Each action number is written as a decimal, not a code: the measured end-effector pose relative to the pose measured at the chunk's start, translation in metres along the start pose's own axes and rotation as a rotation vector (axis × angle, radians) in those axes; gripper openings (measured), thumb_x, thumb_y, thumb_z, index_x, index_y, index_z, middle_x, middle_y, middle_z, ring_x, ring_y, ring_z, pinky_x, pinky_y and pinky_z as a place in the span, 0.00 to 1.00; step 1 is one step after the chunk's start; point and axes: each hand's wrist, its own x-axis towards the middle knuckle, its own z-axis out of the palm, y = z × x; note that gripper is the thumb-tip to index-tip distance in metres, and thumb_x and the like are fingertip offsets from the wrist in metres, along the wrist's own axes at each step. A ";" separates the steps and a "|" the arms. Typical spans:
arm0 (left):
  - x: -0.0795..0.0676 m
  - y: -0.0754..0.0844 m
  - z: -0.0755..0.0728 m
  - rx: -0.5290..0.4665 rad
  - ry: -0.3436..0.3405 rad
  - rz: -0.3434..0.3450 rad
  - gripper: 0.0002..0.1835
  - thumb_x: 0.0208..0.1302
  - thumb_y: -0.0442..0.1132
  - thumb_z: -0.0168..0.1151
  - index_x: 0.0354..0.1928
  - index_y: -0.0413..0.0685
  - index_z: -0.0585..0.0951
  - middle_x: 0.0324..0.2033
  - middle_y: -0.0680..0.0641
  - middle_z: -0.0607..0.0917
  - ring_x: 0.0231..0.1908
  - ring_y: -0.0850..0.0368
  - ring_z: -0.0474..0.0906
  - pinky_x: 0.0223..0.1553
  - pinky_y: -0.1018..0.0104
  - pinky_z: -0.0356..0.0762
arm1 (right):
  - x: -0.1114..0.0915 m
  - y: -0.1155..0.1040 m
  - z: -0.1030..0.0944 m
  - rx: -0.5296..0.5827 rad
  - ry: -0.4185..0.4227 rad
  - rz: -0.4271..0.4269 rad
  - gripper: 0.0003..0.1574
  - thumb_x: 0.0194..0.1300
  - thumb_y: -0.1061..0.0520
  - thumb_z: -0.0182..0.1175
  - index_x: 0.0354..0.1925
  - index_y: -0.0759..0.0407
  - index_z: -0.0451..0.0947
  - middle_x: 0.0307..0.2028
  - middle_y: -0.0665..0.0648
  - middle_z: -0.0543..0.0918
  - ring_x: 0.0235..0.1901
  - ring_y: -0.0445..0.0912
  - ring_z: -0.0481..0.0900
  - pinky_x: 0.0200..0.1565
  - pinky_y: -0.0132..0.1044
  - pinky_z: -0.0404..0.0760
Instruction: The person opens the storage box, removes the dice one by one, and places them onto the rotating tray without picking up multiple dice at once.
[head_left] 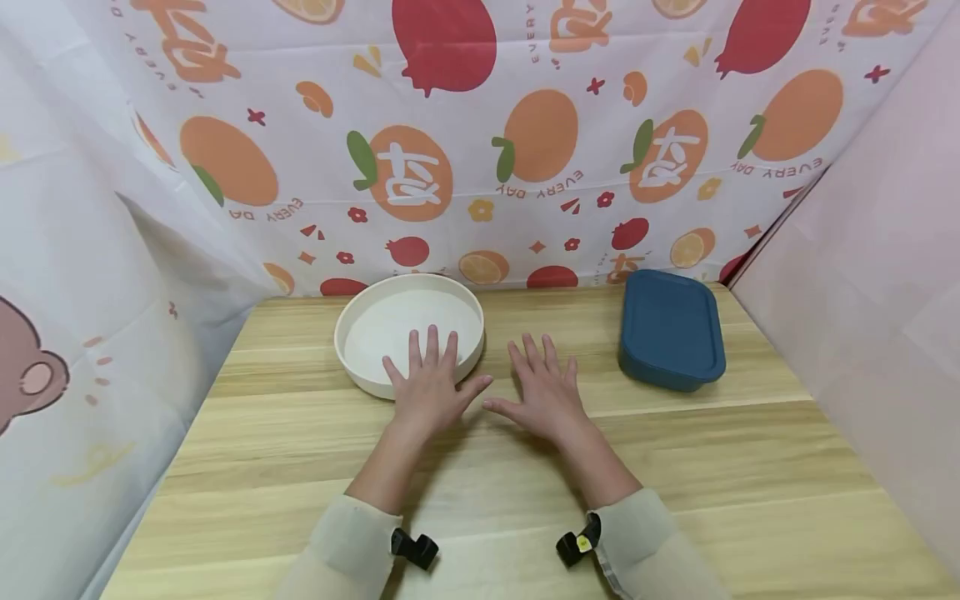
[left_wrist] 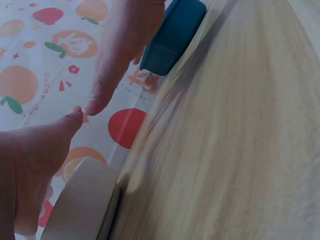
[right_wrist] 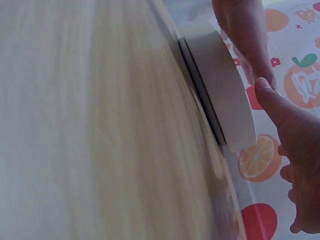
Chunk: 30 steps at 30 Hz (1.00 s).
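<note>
My left hand (head_left: pixel 429 385) is spread with straight fingers, its fingertips overlapping the near part of a round cream dish (head_left: pixel 375 333) in the head view. Fingers apart and palm down, my right hand (head_left: pixel 546 390) hovers between that dish and a blue lidded box (head_left: pixel 671 329). Both hands hold nothing, and their thumbs point toward each other. In the left wrist view the dish's side wall (left_wrist: pixel 82 200) shows below the left hand (left_wrist: pixel 35 150). The right wrist view has the right hand (right_wrist: pixel 300 150) beside the dish (right_wrist: pixel 220 85), above the tabletop.
The wooden table (head_left: pixel 480 533) carries the dish at its back left and the box at its back right. A fruit-printed cloth (head_left: pixel 480 150) hangs behind it. Pale sheets (head_left: pixel 885 275) hang along both sides. Black wrist mounts (head_left: pixel 415 548) sit at the sleeve cuffs.
</note>
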 end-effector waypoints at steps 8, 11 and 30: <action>0.003 0.000 -0.003 0.030 -0.021 0.025 0.52 0.60 0.80 0.40 0.78 0.57 0.49 0.78 0.42 0.43 0.77 0.39 0.30 0.67 0.19 0.35 | 0.004 0.009 -0.006 -0.062 -0.003 0.007 0.64 0.55 0.16 0.52 0.78 0.45 0.48 0.79 0.55 0.44 0.78 0.59 0.34 0.70 0.75 0.41; 0.005 0.000 -0.004 0.032 -0.016 0.028 0.52 0.60 0.80 0.40 0.78 0.57 0.50 0.78 0.42 0.43 0.77 0.39 0.29 0.67 0.20 0.35 | 0.005 0.011 -0.008 -0.058 -0.001 0.009 0.64 0.55 0.17 0.53 0.78 0.45 0.48 0.79 0.54 0.44 0.78 0.58 0.33 0.70 0.75 0.41; 0.014 0.007 -0.011 0.073 0.018 0.058 0.52 0.60 0.80 0.40 0.78 0.57 0.49 0.78 0.41 0.44 0.77 0.39 0.30 0.68 0.20 0.36 | 0.008 0.020 -0.012 -0.036 0.005 0.020 0.65 0.54 0.16 0.53 0.78 0.45 0.48 0.79 0.54 0.45 0.78 0.58 0.33 0.71 0.74 0.38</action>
